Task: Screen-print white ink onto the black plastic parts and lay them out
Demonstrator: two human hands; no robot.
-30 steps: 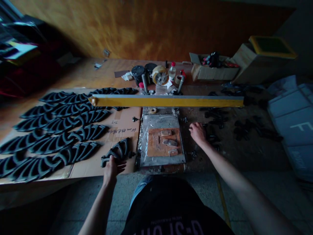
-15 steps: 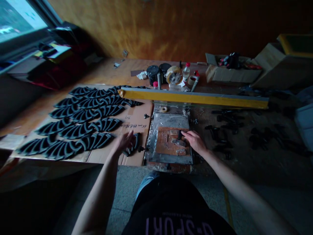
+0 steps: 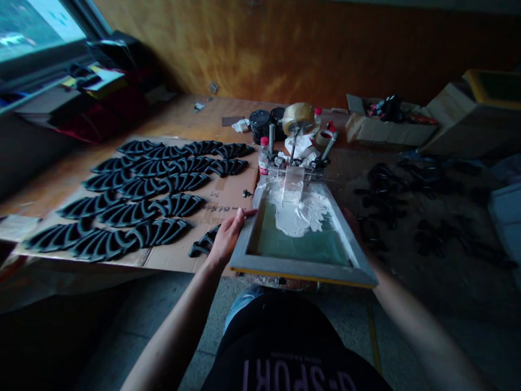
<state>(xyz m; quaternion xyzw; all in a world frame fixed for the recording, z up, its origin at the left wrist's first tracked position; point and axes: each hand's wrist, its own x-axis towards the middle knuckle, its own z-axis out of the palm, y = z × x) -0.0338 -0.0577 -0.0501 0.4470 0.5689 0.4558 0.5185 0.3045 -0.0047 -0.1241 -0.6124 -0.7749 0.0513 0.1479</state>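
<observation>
A silk-screen printing frame [image 3: 244,239] with a grey rim lies tilted over the work spot in front of me. Pale grey ink [image 3: 295,220] is spread on the far part of its green mesh, and a clear flat blade [image 3: 293,182] rests at the ink's far end. My left hand [image 3: 230,233] is closed on the frame's left rim. Most of my right hand [image 3: 349,217] is hidden behind the right rim, so its fingers do not show. Beside my left hand, a curved black plastic part [image 3: 203,243] lies on the cardboard.
Rows of curved black parts [image 3: 130,203] cover the cardboard [image 3: 228,190] at left. More black pieces [image 3: 382,206] lie at right. Behind the frame stand clamp rods, a tape roll [image 3: 299,118], black tubs [image 3: 259,125] and a red-capped bottle [image 3: 264,155]. An open box [image 3: 391,130] sits at back right.
The printing frame has swung down from its raised position and now covers the wooden jig. My left hand has moved right onto its rim; my right hand has left the small pieces on the jig.
</observation>
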